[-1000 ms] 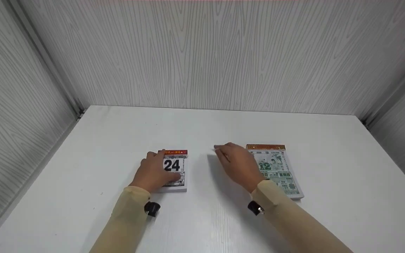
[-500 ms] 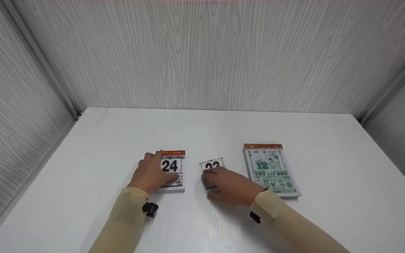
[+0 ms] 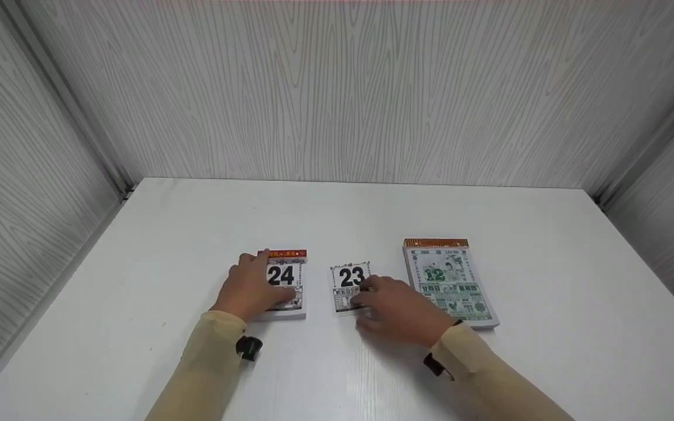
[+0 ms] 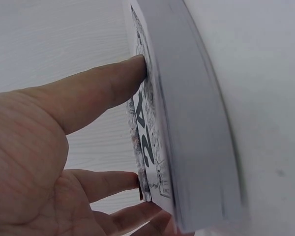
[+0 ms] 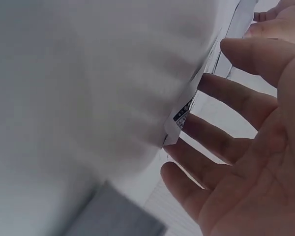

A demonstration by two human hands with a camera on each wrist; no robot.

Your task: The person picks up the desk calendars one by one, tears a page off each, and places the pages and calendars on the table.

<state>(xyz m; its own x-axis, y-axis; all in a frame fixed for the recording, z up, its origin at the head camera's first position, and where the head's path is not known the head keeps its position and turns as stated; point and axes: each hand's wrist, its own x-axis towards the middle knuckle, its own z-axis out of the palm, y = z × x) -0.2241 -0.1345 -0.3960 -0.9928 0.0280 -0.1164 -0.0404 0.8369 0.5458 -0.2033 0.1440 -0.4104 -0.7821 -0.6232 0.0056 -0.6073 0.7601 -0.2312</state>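
Note:
On the white table lies a small tear-off calendar [image 3: 287, 275] with a red header and a black "24". My left hand [image 3: 248, 289] rests on it, thumb on the lower page and index finger at the header; in the left wrist view the other fingers reach past the top end of its thick paper block [image 4: 196, 128]. To its right, a loose calendar page [image 3: 346, 278] marked "23" lies face up. My right hand [image 3: 404, 313] touches the page's lower right part with its fingertips, fingers spread in the right wrist view, covering that corner.
A larger tear-off calendar [image 3: 457, 280] with an orange header and a green "12" lies just right of my right hand, partly behind it. A wood-grain back panel [image 3: 337, 93] rises at the table's far edge, with similar panels on both sides.
My right hand has come down and left, laying the "23" page on the table, then slid slightly right, uncovering more of it. The left hand keeps its place on the calendar.

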